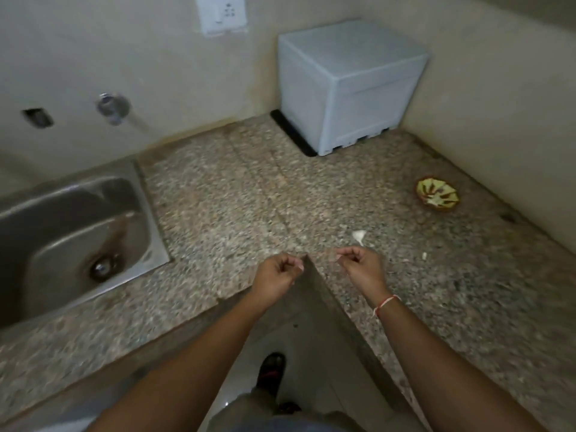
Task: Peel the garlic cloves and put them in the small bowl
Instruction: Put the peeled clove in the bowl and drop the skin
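My left hand (278, 273) hangs over the near inner corner of the worktop (249, 198) with its fingers curled in toward the thumb. Something pale shows at the fingertips, but it is too small and blurred for me to say whether it is a clove, a scrap of skin or only a nail. My right hand (361, 265), just to the right, is curled the same way, thumb against forefinger as if pinching; what it pinches, if anything, I cannot make out. The two hands are near each other but apart.

Just beyond the right hand lies a pale garlic piece (359, 236) on the speckled stone, and a smaller white bit (424, 256) sits further right. The small bowl (438, 193), patterned yellow and green, stands well apart at the far right, close to the wall, with something pale inside.

I judge the step to be peeling. To do it well I would bring the hands together, hold the clove firmly with one hand and strip the skin from the tip with the other thumbnail, working over the worktop rather than over the gap where scraps would fall to the floor. Moving the bowl closer would shorten each drop.

Far back stands a pale grey box (349, 88); the steel sink (71, 232) lies left.
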